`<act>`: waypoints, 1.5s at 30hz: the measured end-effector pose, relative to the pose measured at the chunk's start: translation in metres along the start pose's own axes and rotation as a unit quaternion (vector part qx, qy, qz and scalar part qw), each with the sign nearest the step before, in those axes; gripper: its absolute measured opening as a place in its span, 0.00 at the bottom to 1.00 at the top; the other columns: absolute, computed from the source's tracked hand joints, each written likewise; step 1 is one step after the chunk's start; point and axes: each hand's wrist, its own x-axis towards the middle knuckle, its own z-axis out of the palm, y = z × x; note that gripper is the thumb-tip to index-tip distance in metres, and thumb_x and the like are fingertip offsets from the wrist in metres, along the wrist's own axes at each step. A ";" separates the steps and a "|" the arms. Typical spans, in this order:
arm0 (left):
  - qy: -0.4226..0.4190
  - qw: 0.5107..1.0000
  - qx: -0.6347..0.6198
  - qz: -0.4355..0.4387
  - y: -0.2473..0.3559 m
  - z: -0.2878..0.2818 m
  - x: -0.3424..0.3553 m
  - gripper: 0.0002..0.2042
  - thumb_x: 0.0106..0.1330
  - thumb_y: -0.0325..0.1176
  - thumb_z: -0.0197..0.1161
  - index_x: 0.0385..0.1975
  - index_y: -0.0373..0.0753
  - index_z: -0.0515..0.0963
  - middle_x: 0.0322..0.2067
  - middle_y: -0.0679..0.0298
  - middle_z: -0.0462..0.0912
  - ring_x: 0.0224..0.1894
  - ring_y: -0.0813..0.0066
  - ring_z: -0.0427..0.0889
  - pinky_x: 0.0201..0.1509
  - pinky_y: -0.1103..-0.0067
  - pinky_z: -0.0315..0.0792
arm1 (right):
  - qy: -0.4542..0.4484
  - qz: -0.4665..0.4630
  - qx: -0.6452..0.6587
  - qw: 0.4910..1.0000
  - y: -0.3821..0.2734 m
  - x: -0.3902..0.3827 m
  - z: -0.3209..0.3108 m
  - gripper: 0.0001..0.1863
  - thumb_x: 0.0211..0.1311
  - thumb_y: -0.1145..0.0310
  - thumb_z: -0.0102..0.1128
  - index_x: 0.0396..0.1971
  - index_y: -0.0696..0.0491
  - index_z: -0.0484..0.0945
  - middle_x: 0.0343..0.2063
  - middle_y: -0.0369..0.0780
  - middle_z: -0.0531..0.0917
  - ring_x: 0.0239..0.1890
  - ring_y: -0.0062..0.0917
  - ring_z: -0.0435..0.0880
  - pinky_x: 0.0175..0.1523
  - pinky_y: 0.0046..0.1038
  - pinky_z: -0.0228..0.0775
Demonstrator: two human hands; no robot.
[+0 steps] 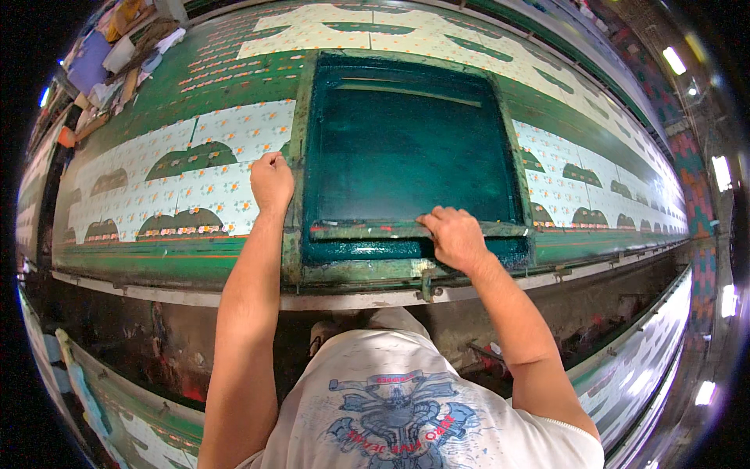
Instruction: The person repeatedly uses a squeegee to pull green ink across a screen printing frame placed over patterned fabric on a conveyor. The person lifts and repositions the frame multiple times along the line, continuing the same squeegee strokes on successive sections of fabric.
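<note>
A wooden-framed printing screen (414, 141) with dark teal ink lies on the long green table. My right hand (457, 238) grips a long squeegee bar (359, 228) lying across the screen's near part. My left hand (272, 184) is closed just beside the screen's left rail, above white fabric pieces with orange floral print (113, 211); what its fingers hold, if anything, is hidden. More floral pieces (590, 180) continue to the right, and cream pieces (367, 19) lie along the far side.
A metal rail (195, 284) runs along the table's near edge, over a dark aisle. Other printing tables (633, 359) lie behind me on both sides. Piled cloths and odd items (117, 62) sit at the far left. Lights line the right side.
</note>
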 end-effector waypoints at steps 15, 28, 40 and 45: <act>0.009 0.985 0.102 0.137 -0.015 0.010 0.007 0.17 0.78 0.35 0.53 0.51 0.34 0.88 0.47 0.38 0.90 0.53 0.36 0.87 0.60 0.51 0.79 | 0.025 -0.013 0.099 0.995 -0.011 -0.066 0.008 0.36 0.63 0.37 0.71 0.57 0.53 0.88 0.53 0.46 0.89 0.56 0.43 0.86 0.61 0.44 0.76; -0.027 0.926 0.375 -0.038 0.014 0.005 0.003 0.30 0.87 0.50 0.41 0.52 0.30 0.85 0.53 0.34 0.87 0.58 0.31 0.85 0.63 0.47 0.77 | 0.249 0.068 0.257 0.931 0.212 -0.164 -0.022 0.23 0.65 0.62 0.77 0.58 0.55 0.87 0.62 0.51 0.85 0.66 0.51 0.81 0.72 0.48 0.71; 0.026 0.943 0.331 -0.025 -0.006 0.008 0.014 0.29 0.86 0.51 0.46 0.46 0.29 0.87 0.43 0.35 0.89 0.51 0.31 0.87 0.56 0.46 0.77 | 0.290 0.163 0.494 0.803 0.286 -0.130 0.066 0.28 0.81 0.66 0.61 0.76 0.59 0.72 0.76 0.50 0.72 0.79 0.39 0.70 0.82 0.40 0.59; -0.003 0.982 0.173 -0.080 -0.032 0.005 0.015 0.36 0.86 0.59 0.49 0.40 0.24 0.86 0.33 0.38 0.88 0.37 0.39 0.85 0.49 0.53 0.75 | 0.314 0.257 0.593 0.696 0.284 -0.138 0.073 0.23 0.82 0.66 0.63 0.68 0.64 0.79 0.69 0.47 0.81 0.72 0.35 0.79 0.79 0.38 0.66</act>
